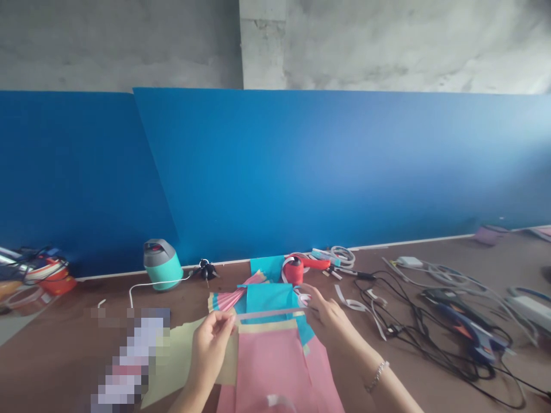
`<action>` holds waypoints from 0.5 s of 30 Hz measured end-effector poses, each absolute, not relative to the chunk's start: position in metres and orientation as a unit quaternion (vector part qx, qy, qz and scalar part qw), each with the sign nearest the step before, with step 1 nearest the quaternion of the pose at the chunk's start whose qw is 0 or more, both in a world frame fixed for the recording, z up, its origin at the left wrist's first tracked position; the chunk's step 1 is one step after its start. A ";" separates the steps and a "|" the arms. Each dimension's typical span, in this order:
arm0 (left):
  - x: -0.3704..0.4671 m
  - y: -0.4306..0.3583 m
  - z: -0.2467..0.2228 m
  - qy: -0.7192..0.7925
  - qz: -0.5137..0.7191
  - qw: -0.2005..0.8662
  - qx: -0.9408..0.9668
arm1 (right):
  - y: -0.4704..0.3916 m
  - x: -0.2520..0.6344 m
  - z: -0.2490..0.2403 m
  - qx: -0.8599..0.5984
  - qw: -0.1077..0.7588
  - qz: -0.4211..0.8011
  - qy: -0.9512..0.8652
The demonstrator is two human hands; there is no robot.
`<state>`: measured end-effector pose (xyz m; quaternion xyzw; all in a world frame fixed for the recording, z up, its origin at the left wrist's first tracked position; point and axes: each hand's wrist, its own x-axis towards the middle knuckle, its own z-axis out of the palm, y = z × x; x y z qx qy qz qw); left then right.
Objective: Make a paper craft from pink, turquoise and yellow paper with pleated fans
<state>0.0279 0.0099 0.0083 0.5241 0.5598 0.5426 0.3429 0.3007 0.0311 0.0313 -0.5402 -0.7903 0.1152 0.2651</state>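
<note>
A narrow pale tape strip (271, 314) is stretched level between my two hands. The thumb and fingers of my left hand (212, 338) pinch its left end. At its right end, my right hand (330, 315), with a bracelet at the wrist, has its fingers closed on the strip. The strip passes over the lower part of a folded blue paper piece (270, 298). Nearer to me lies a stack of pink paper (271, 361) with a cream edge along its top. Pleated pink paper (228, 300) fans out left of the blue piece.
Behind my right hand stands a red round object (294, 271), possibly a tape holder. Cream paper (181, 350) lies left. A teal container (162, 265) and keys (207, 268) sit farther back. Black cables (413, 321) and a blue-black tool (471, 332) spread at right.
</note>
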 end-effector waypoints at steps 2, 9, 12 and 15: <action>0.027 0.011 0.007 0.562 0.544 0.342 0.521 | 0.032 0.301 0.031 -0.535 0.276 0.110 -0.791; 0.025 0.014 0.002 0.566 0.554 0.346 0.503 | 0.029 0.295 0.038 -0.530 0.302 0.131 -0.781; 0.024 0.014 0.003 0.570 0.556 0.339 0.501 | 0.028 0.293 0.039 -0.528 0.298 0.138 -0.784; 0.025 0.014 0.006 0.569 0.560 0.334 0.501 | 0.029 0.293 0.037 -0.545 0.294 0.121 -0.776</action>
